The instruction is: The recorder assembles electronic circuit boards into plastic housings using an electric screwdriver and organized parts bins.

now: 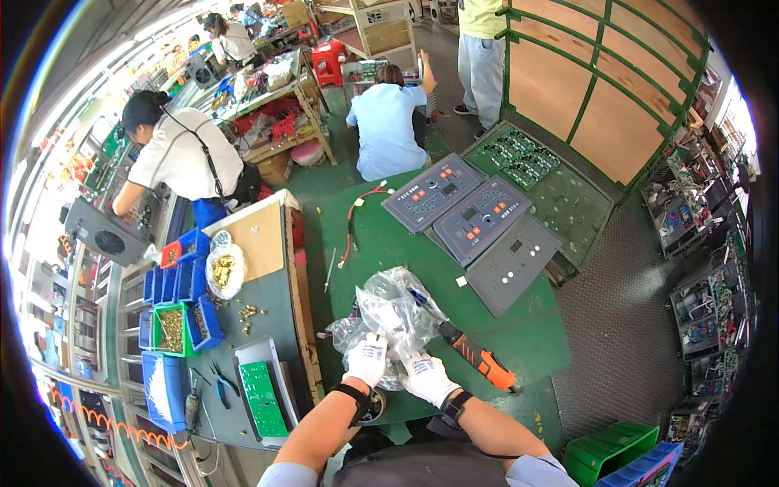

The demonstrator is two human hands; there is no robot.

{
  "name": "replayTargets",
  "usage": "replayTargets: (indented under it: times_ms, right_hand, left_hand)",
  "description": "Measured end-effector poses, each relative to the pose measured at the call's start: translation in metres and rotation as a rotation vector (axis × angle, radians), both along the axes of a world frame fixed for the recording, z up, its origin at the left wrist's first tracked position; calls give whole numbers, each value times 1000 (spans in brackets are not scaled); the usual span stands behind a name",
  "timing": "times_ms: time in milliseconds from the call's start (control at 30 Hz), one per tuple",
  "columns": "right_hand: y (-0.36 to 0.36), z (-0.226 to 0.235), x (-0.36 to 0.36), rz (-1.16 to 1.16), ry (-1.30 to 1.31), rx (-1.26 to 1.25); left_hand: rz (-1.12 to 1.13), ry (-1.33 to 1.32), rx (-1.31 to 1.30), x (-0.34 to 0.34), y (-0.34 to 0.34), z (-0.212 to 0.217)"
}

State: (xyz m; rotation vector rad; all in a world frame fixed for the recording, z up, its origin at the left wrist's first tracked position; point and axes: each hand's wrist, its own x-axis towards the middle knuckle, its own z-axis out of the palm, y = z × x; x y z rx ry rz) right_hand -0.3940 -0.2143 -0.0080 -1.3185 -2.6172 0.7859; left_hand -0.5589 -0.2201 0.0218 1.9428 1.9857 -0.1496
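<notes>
My left hand (367,360), in a white glove, is closed on the near left part of a clear plastic bag (391,312). At the bag's near right part, my right hand (428,379), gloved too, grips the plastic. The bag lies crumpled on the green tabletop (511,341); what it contains is hard to make out. An orange and black power screwdriver (480,359) rests just right of the bag, its front end close to the plastic. A roll of tape (374,405) sits partly under my left wrist.
Grey control panels (513,261) lie beyond the bag at right; a red and black cable (351,227) lies left of them. The left bench holds blue bins (191,280), brass parts, pliers (221,388) and a green circuit board (263,398). A person (388,130) crouches ahead; others work nearby.
</notes>
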Motion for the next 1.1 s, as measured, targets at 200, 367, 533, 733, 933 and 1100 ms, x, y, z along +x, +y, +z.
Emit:
replayTargets:
  times_ms: [200, 367, 533, 733, 933, 1100]
  right_hand:
    - [18, 6, 6, -223, 109, -398]
    - [13, 2, 9, -143, 15, -355]
    - [8, 10, 7, -144, 37, -346]
    - [3, -2, 4, -147, 13, -296]
    - [9, 3, 5, -148, -27, -358]
    - [9, 6, 4, -142, -25, -344]
  left_hand:
    - [17, 5, 91, -4, -18, -15]
    - [2, -1, 113, -4, -17, -10]
    - [-28, -33, -103, -6, -6, -6]
    - [217, -524, 132, -31, -16, -22]
    - [916, -1404, -82, -48, -22, -26]
    - [1070, -1722, -131, -57, -35, -27]
